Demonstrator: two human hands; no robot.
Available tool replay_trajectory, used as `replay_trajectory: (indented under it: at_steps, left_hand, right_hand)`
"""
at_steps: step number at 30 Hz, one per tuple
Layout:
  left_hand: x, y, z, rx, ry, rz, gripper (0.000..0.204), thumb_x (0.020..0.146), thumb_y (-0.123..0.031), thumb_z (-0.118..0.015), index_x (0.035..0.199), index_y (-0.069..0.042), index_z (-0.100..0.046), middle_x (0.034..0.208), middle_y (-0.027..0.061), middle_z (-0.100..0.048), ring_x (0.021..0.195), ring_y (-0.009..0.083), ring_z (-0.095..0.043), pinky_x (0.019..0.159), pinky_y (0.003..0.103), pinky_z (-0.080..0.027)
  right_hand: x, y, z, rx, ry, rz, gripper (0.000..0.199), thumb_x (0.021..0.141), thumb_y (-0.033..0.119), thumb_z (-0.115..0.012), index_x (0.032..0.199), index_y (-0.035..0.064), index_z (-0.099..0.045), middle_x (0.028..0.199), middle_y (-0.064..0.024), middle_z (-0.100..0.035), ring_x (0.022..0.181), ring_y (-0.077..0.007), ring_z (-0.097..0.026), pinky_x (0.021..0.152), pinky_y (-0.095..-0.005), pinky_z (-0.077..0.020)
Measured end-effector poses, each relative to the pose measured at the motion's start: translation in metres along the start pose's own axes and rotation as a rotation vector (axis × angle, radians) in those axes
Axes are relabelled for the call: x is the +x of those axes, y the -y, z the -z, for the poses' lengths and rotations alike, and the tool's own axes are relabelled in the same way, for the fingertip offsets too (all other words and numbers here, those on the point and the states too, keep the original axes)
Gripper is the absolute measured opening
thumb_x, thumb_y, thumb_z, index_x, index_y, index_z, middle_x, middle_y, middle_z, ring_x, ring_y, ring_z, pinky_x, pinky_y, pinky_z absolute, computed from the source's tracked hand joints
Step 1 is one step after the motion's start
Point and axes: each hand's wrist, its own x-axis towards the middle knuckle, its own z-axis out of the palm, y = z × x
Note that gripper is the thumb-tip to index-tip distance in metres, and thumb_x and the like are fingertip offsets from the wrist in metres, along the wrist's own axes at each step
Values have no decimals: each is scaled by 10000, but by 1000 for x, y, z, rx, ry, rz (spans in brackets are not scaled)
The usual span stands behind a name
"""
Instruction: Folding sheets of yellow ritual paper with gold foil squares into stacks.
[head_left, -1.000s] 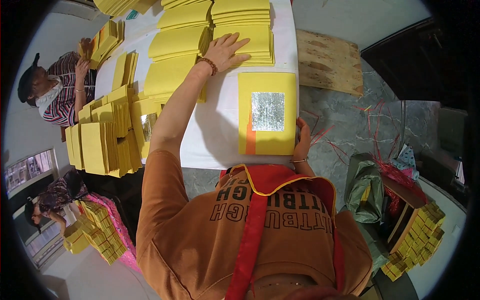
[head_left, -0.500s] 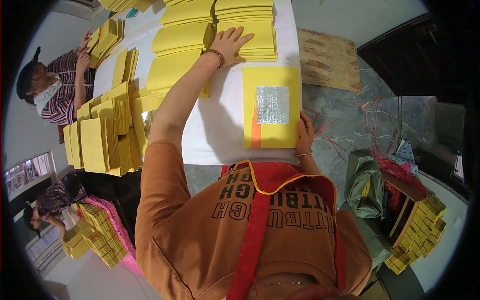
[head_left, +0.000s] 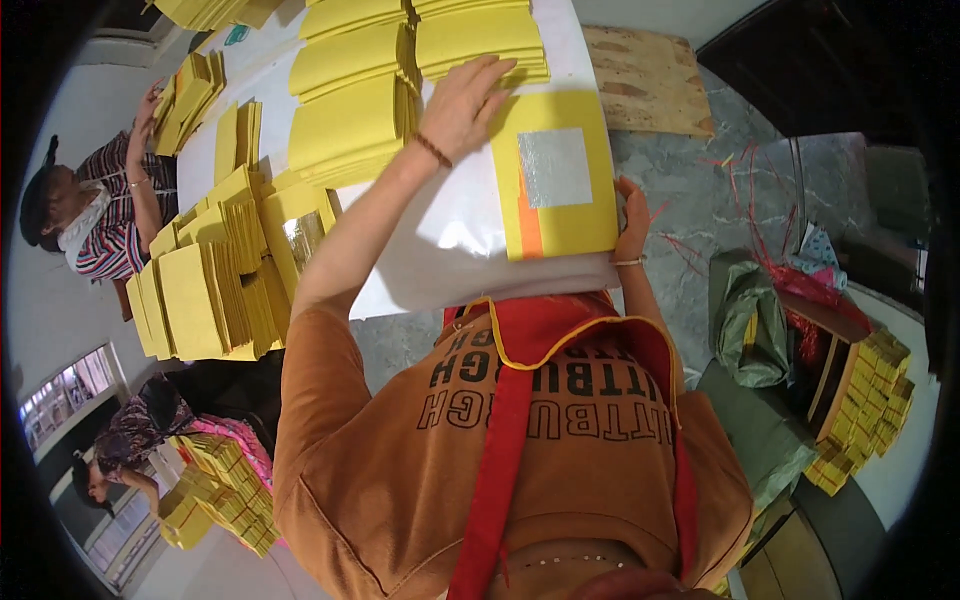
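A flat yellow paper sheet [head_left: 563, 228] lies near the table's right edge. It carries a silver foil square [head_left: 556, 168] and an orange strip [head_left: 530, 225]. My left hand [head_left: 465, 110] is open over the sheet's far left corner, fingers stretched toward a stack of folded yellow paper [head_left: 480, 40] just beyond. Whether its fingertips touch the stack or the sheet, I cannot tell. At the sheet's right edge is my right hand [head_left: 632, 218], fingers extended along the side and holding nothing that shows. Another folded yellow stack [head_left: 345, 125] stands left of my left hand.
More yellow bundles [head_left: 210, 295] crowd the table's left corner. Across the white-covered table [head_left: 420, 250], a person in stripes [head_left: 110, 210] handles yellow paper. A second person [head_left: 130, 430] works at lower left. Green sacks [head_left: 750, 320] and packed yellow bundles [head_left: 870, 400] are at right.
My left hand has come off the far stack toward me, to the corner of the flat sheet. My right hand remains at the sheet's right edge. The whole view has shifted slightly.
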Motion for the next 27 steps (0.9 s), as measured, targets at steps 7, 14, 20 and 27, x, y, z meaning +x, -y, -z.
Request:
replay_trajectory:
  at_steps: [7, 14, 20, 27]
  left_hand:
    - [-100, -52, -94, -1190, -390, 698, 639, 925, -345, -402, 1369, 30, -136, 1409, 194, -209, 1303, 274, -207, 1061, 339, -184]
    - [-108, -81, -107, -1234, -400, 985, 549, 929, -218, -413, 1377, 14, -197, 1318, 107, -398, 1064, 110, -457, 876, 201, -364]
    - [-117, -98, -112, -1281, -542, 914, 528, 878, -52, -431, 1379, -62, -263, 1035, -18, -542, 535, 14, -303, 448, 151, -275]
    - [-111, -105, -106, -1100, -530, 913, 546, 847, 0, -423, 1371, -43, -275, 1164, 25, -519, 631, 21, -407, 542, 152, -357]
  right_hand:
    - [4, -5, -2, 61, 60, -11, 493, 939, 339, -357, 1244, -41, -435, 1222, -126, -492, 1127, -206, -452, 983, -317, -300]
    - [2, -4, 2, 60, 148, -60, 476, 948, 320, -332, 1216, -51, -464, 1208, -110, -502, 1113, -180, -457, 960, -286, -320]
    - [-5, -8, 14, -19, 181, -2, 435, 945, 298, -353, 1153, -47, -518, 1145, -101, -542, 1064, -173, -486, 935, -284, -338]
    - [-1, -12, 10, 125, 178, -91, 268, 900, 162, -478, 1102, -7, -527, 1045, -64, -559, 936, -125, -513, 814, -245, -406]
